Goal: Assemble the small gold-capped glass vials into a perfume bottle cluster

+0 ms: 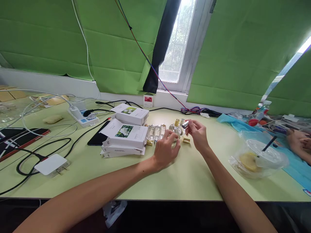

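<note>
Left hand [166,150] holds glass bottle [173,141], right [197,132] pinches cap [185,125].

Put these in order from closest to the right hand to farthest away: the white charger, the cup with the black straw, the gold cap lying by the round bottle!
1. Gold cap: lying right by the right hand.
2. Cup with the black straw: over on the right.
3. White charger: far over on the left.
</note>
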`<state>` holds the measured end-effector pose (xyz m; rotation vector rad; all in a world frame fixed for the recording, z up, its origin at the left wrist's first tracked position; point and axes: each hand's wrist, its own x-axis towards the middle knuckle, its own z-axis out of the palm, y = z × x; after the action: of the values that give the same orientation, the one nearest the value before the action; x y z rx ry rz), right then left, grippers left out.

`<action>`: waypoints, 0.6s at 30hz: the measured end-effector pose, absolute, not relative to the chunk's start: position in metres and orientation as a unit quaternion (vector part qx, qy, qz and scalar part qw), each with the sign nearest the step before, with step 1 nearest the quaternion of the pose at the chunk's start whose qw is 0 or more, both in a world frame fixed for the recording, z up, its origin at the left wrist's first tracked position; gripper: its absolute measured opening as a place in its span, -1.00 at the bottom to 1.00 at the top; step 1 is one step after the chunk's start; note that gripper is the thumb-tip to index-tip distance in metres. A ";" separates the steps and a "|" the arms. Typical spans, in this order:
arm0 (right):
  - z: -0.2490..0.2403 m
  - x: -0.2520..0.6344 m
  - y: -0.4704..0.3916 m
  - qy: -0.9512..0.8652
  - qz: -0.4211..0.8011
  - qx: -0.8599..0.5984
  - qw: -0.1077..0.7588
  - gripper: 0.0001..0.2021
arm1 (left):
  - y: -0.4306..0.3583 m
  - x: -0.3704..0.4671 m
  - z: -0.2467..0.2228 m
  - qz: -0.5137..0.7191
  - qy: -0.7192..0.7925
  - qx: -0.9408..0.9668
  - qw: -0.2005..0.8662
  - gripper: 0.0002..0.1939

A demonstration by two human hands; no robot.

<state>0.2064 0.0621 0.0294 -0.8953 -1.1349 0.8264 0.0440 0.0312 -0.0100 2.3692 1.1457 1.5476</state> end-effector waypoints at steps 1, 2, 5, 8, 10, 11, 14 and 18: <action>0.029 0.206 0.062 -0.506 0.362 -0.395 0.676 -0.56 | 0.032 0.044 -0.010 0.509 0.383 0.770 0.043 -0.95; 0.028 0.206 0.063 -0.508 0.357 -0.393 0.678 -0.57 | 0.032 0.044 -0.010 0.510 0.391 0.764 0.044 -0.93; 0.027 0.205 0.064 -0.520 0.344 -0.386 0.680 -0.58 | 0.034 0.044 -0.011 0.508 0.417 0.752 0.051 -0.85; 0.026 0.203 0.064 -0.541 0.327 -0.381 0.675 -0.60 | 0.035 0.044 -0.010 0.501 0.438 0.744 0.062 -0.77; 0.025 0.201 0.062 -0.559 0.311 -0.380 0.668 -0.62 | 0.035 0.044 -0.009 0.494 0.448 0.741 0.071 -0.73; 0.026 0.200 0.061 -0.569 0.300 -0.381 0.664 -0.64 | 0.035 0.044 -0.009 0.491 0.452 0.741 0.076 -0.72; 0.026 0.197 0.056 -0.592 0.260 -0.397 0.651 -0.68 | 0.035 0.044 -0.008 0.478 0.461 0.743 0.087 -0.70; 0.027 0.194 0.051 -0.611 0.223 -0.426 0.628 -0.70 | 0.035 0.044 -0.008 0.467 0.467 0.745 0.094 -0.70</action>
<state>0.1936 0.0508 0.0266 -0.9772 -1.4011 0.5122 0.0441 0.0354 -0.0079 2.2094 1.3866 1.3867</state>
